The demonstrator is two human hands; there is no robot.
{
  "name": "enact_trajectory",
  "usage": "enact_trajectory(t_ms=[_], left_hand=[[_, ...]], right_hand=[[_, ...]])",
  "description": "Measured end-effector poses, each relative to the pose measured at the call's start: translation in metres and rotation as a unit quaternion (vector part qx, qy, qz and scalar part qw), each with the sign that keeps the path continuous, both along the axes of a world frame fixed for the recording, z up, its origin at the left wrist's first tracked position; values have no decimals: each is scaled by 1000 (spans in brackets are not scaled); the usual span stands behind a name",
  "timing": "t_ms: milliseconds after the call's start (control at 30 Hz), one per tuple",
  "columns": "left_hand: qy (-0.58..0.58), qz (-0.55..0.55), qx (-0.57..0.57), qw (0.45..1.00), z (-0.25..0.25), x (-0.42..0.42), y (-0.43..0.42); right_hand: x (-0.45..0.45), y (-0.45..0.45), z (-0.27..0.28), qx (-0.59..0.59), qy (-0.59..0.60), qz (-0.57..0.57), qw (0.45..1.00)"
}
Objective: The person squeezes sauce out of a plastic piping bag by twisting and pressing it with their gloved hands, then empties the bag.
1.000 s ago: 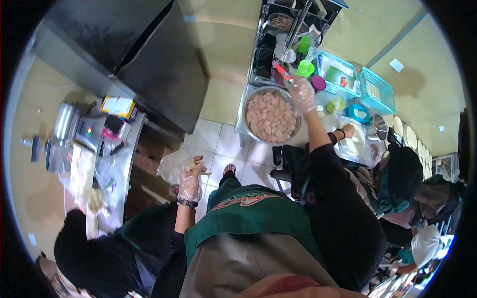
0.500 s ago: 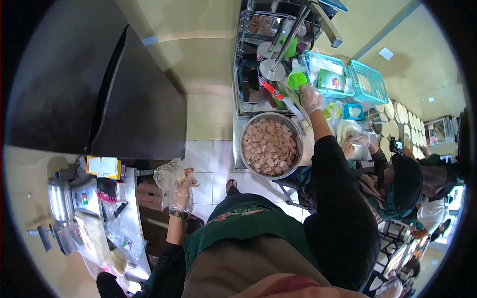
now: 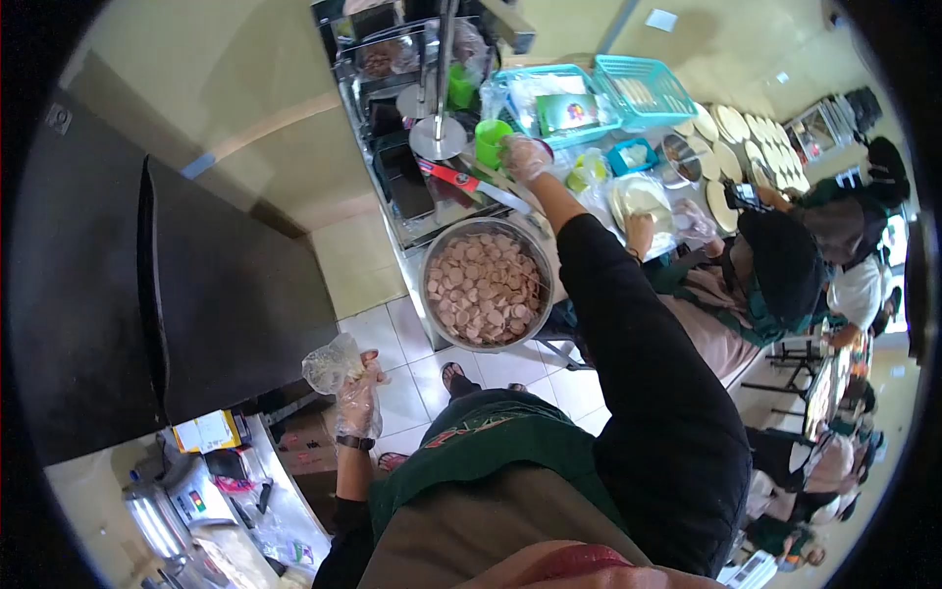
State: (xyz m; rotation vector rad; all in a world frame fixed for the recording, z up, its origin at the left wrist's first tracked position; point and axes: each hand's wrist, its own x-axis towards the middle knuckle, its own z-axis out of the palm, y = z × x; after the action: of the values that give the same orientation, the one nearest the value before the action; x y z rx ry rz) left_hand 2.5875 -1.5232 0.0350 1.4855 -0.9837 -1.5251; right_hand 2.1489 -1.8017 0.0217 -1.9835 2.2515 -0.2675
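Note:
My right hand [image 3: 527, 157], in a clear plastic glove, reaches far forward over the counter, its fingers closed at the side of a green plastic cup [image 3: 493, 144]. The cup stands beside a round metal disc on a post [image 3: 438, 137]. Below it lies a knife [image 3: 476, 185] with a red section and a pale blade. My left hand [image 3: 359, 393], gloved and wearing a watch, hangs low at my left with its fingers around a clear plastic bag [image 3: 332, 363]. Between the hands, at the counter's edge, sits a large metal pot [image 3: 486, 285] full of pinkish round slices.
Two turquoise baskets [image 3: 643, 88] hold packets at the back. A small blue container [image 3: 631, 157] and a metal pot [image 3: 679, 162] stand near many flat pale rounds [image 3: 726, 162]. A co-worker [image 3: 775, 260] works close on my right. A dark cabinet [image 3: 235, 285] fills the left.
My view has turned, shifting the counter leftward. The green cup now shows more of its side. My right hand stays at the cup; my left hand still holds the bag.

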Motion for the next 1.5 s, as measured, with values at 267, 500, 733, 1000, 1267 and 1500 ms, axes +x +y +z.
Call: enact_trajectory(t_ms=[267, 500, 733, 1000, 1267, 1500], left_hand=[[-48, -312, -103, 943, -24, -34, 31], [-146, -533, -357, 753, -75, -115, 83], [-77, -627, -52, 773, -10, -281, 182], [67, -725, 46, 684, -11, -469, 313], [55, -806, 15, 590, 30, -621, 403], [35, -851, -25, 524, -34, -766, 447]], right_hand=[[54, 100, 72, -313, -175, 8, 934], [68, 342, 63, -156, -311, 132, 928], [-32, 582, 56, -97, -396, 46, 912], [-152, 783, 52, -81, -296, -192, 932], [-232, 922, 26, -2, -214, -391, 895], [-332, 1011, 5, -42, -245, -543, 802]])
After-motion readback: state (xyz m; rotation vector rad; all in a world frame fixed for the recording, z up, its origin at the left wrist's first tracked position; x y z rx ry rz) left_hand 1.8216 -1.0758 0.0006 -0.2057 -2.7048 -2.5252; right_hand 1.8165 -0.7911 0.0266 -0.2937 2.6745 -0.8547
